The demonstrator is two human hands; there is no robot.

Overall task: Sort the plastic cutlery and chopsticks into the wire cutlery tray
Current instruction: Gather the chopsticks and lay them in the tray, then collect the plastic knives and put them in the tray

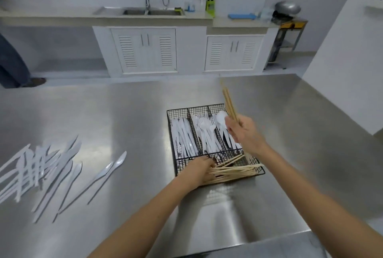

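Chopsticks fill the long front compartment of the wire cutlery tray, lying crosswise in a loose heap, with several tips poking over its right rim. Behind them the three upright compartments hold white plastic pieces: knives on the left, forks in the middle, spoons on the right.

The left hand rests in the front compartment on the heap, its fingers curled down among the sticks; whether they grip any I cannot tell. The right hand hovers over the spoon section, fingers clenched on a few more chopsticks that point up and away from the tray.

The tray sits on the steel tabletop, right of centre. Well apart, at the left edge, a spread of loose white knives lies unsorted, some blurred.

Judging by this, the sorting looks well past half done: every compartment is stocked, and the bundle in hand probably belongs with the front heap. What remains is the spread on the left, which would go into the knife section.
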